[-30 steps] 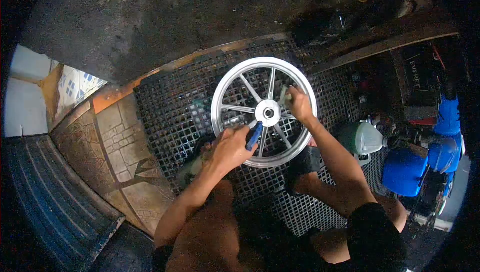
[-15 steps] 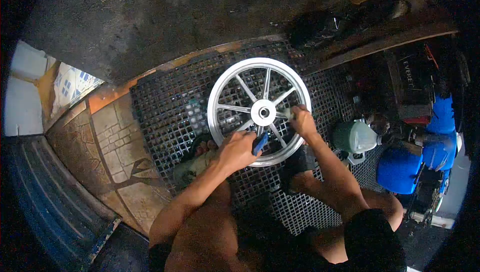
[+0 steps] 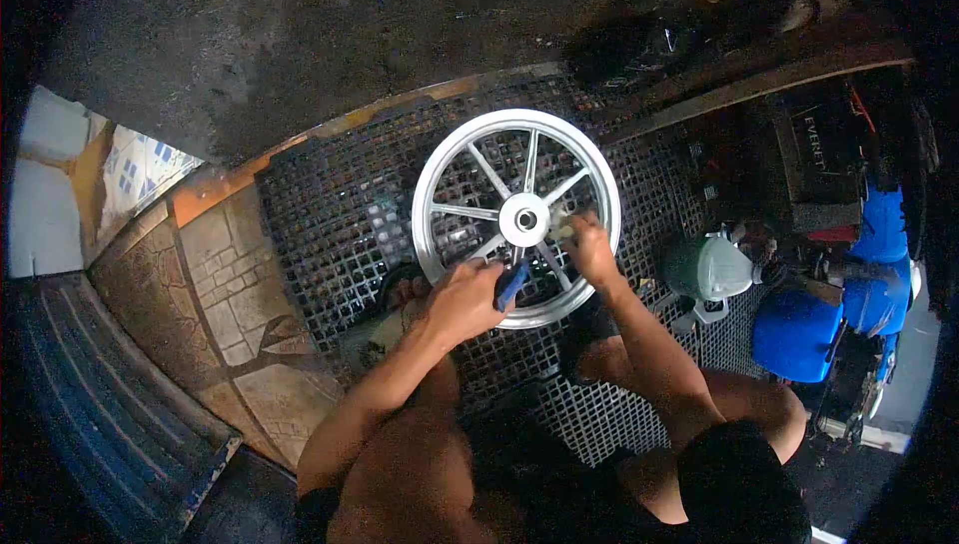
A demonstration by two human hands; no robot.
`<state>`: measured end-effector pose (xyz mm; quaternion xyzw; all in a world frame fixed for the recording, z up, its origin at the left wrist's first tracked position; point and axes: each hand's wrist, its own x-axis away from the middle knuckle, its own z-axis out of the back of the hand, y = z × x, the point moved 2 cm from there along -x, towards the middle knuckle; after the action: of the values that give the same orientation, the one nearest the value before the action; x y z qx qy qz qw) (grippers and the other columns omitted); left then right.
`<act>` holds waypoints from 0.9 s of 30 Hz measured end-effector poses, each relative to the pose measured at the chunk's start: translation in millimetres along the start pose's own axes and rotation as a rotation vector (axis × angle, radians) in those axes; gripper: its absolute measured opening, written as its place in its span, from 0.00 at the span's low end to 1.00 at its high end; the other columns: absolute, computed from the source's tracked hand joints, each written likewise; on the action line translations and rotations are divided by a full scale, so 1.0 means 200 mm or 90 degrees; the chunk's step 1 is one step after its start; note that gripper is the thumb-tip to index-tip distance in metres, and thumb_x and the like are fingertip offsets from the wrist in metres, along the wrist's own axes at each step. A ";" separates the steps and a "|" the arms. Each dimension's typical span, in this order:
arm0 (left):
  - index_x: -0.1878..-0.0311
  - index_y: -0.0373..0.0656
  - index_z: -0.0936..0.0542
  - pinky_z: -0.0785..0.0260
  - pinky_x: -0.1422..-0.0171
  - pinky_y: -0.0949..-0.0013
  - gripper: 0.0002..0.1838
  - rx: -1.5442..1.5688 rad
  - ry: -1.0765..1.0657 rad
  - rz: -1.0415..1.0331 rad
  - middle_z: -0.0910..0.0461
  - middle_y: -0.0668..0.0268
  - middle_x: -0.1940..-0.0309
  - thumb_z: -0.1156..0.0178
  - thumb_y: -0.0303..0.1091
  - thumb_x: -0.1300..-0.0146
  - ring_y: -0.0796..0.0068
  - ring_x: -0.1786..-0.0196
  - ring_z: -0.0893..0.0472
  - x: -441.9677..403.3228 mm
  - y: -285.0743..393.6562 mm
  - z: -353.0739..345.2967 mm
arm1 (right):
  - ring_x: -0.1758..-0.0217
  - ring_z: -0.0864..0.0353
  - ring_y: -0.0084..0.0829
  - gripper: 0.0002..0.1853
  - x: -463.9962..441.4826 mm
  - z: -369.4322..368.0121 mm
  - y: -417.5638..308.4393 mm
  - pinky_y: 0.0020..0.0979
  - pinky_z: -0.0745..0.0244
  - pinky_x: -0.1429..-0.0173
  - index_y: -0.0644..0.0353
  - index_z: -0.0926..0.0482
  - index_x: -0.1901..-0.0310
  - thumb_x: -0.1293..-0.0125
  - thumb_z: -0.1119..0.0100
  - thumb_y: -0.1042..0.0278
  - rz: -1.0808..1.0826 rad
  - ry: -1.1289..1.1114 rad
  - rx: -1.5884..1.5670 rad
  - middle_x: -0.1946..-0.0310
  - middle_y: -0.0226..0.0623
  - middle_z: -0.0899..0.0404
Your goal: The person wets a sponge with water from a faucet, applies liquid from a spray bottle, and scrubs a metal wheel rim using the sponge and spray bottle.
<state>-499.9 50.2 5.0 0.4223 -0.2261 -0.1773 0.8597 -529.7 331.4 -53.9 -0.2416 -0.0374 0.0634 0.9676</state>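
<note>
A silver spoked wheel rim (image 3: 478, 122) lies flat in front of me, its round hub (image 3: 514, 234) facing up. At its lower left, my left hand (image 3: 462, 302) is closed around a narrow blue object (image 3: 510, 287), whose kind I cannot make out. This hand rests over the rim's near edge and a lower spoke. On the right side of the hub, my right hand (image 3: 593, 252) pinches a small pale object (image 3: 563, 228) against the spokes. The fingers partly cover that object and it is slightly blurred.
Under the wheel is a black grid mat (image 3: 330, 204). To the right lie a translucent greenish jug (image 3: 721, 269) and blue containers (image 3: 797, 336). Stone-patterned tiles (image 3: 222, 262) and a dark ridged panel (image 3: 110, 394) are at left. A raised ledge (image 3: 759, 84) runs along the upper right.
My right hand has moved left and a little down, bringing the pale object nearer the hub. My left hand has shifted slightly left with the blue object. The wheel stays almost where it was.
</note>
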 end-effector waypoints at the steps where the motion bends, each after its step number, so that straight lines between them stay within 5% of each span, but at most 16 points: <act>1: 0.50 0.37 0.21 0.31 0.38 0.50 0.22 -0.010 0.038 -0.020 0.20 0.45 0.51 0.35 0.41 0.44 0.40 0.45 0.24 0.01 -0.02 -0.02 | 0.54 0.18 0.52 0.14 0.02 0.00 0.08 0.44 0.23 0.52 0.66 0.20 0.57 0.47 0.35 0.77 -0.037 0.021 -0.051 0.58 0.54 0.20; 4: 0.48 0.37 0.21 0.31 0.38 0.49 0.23 0.017 -0.020 0.012 0.20 0.45 0.51 0.34 0.42 0.45 0.40 0.46 0.24 0.02 -0.02 0.02 | 0.63 0.16 0.50 0.08 0.03 0.05 0.15 0.43 0.22 0.58 0.64 0.19 0.62 0.45 0.39 0.76 -0.113 0.051 0.042 0.69 0.51 0.18; 7: 0.48 0.38 0.22 0.31 0.38 0.48 0.23 0.004 -0.012 0.057 0.22 0.43 0.48 0.35 0.42 0.44 0.40 0.44 0.25 0.04 -0.05 0.00 | 0.63 0.17 0.52 0.12 0.03 0.07 -0.05 0.42 0.22 0.58 0.64 0.21 0.58 0.46 0.36 0.76 -0.129 0.098 -0.124 0.62 0.53 0.18; 8: 0.49 0.38 0.22 0.30 0.38 0.47 0.22 -0.015 0.008 0.045 0.22 0.43 0.47 0.36 0.42 0.42 0.39 0.43 0.25 0.04 -0.07 -0.01 | 0.59 0.18 0.53 0.16 0.02 -0.06 0.01 0.42 0.22 0.54 0.64 0.22 0.55 0.47 0.34 0.78 0.052 0.149 -0.087 0.58 0.52 0.20; 10: 0.50 0.39 0.22 0.29 0.40 0.48 0.21 -0.014 0.007 0.058 0.20 0.44 0.54 0.37 0.42 0.42 0.39 0.45 0.24 0.06 -0.05 0.02 | 0.54 0.19 0.52 0.17 0.05 -0.19 -0.12 0.43 0.24 0.50 0.62 0.22 0.55 0.48 0.35 0.80 -0.065 0.137 -0.028 0.57 0.50 0.21; 14: 0.51 0.39 0.22 0.29 0.40 0.48 0.20 0.004 -0.081 0.108 0.19 0.44 0.59 0.37 0.42 0.42 0.40 0.47 0.23 0.07 -0.08 0.01 | 0.51 0.23 0.55 0.18 0.16 -0.23 -0.29 0.44 0.27 0.46 0.62 0.20 0.56 0.53 0.36 0.81 -0.049 0.091 -0.097 0.58 0.54 0.21; 16: 0.50 0.39 0.21 0.30 0.40 0.48 0.22 0.008 -0.095 0.116 0.19 0.44 0.57 0.36 0.43 0.43 0.40 0.47 0.23 0.08 -0.09 -0.02 | 0.49 0.24 0.57 0.14 0.27 -0.27 -0.33 0.44 0.28 0.45 0.64 0.21 0.55 0.39 0.40 0.65 0.025 0.036 -0.156 0.55 0.56 0.23; 17: 0.47 0.38 0.21 0.30 0.39 0.49 0.24 0.003 -0.086 0.111 0.20 0.44 0.55 0.35 0.43 0.44 0.41 0.47 0.23 0.07 -0.10 -0.03 | 0.50 0.26 0.59 0.32 0.25 -0.20 -0.42 0.46 0.29 0.45 0.67 0.23 0.55 0.26 0.64 0.41 -0.103 0.004 -0.236 0.53 0.57 0.25; 19: 0.45 0.38 0.21 0.31 0.38 0.49 0.27 -0.010 -0.072 0.104 0.20 0.44 0.52 0.34 0.44 0.45 0.41 0.47 0.23 0.08 -0.10 -0.04 | 0.54 0.23 0.57 0.15 0.22 -0.22 -0.38 0.46 0.27 0.50 0.65 0.22 0.55 0.41 0.47 0.65 -0.060 0.062 -0.168 0.58 0.55 0.24; 20: 0.45 0.38 0.21 0.31 0.38 0.49 0.27 -0.017 -0.069 0.100 0.20 0.44 0.52 0.34 0.44 0.45 0.41 0.47 0.23 0.09 -0.10 -0.05 | 0.56 0.22 0.56 0.16 0.22 -0.24 -0.36 0.46 0.26 0.53 0.64 0.21 0.55 0.48 0.38 0.78 -0.039 0.091 -0.134 0.61 0.54 0.24; 25: 0.44 0.37 0.21 0.30 0.38 0.50 0.27 0.003 -0.051 0.126 0.20 0.44 0.52 0.34 0.43 0.44 0.41 0.46 0.23 0.11 -0.06 0.00 | 0.59 0.20 0.55 0.13 0.40 -0.48 -0.16 0.45 0.24 0.54 0.64 0.19 0.61 0.51 0.35 0.77 0.069 -0.232 -0.075 0.62 0.53 0.21; 27: 0.43 0.37 0.21 0.30 0.38 0.50 0.27 0.038 -0.040 0.143 0.20 0.43 0.52 0.34 0.43 0.44 0.41 0.46 0.23 0.11 -0.07 0.01 | 0.53 0.21 0.57 0.12 0.33 -0.28 -0.32 0.47 0.26 0.48 0.65 0.19 0.60 0.45 0.44 0.73 0.002 -0.176 -0.134 0.61 0.56 0.20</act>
<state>-483.9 30.6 0.4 0.4140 -0.3039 -0.0863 0.8537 -451.3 259.6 -70.3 -0.3307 -0.1761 0.0935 0.9224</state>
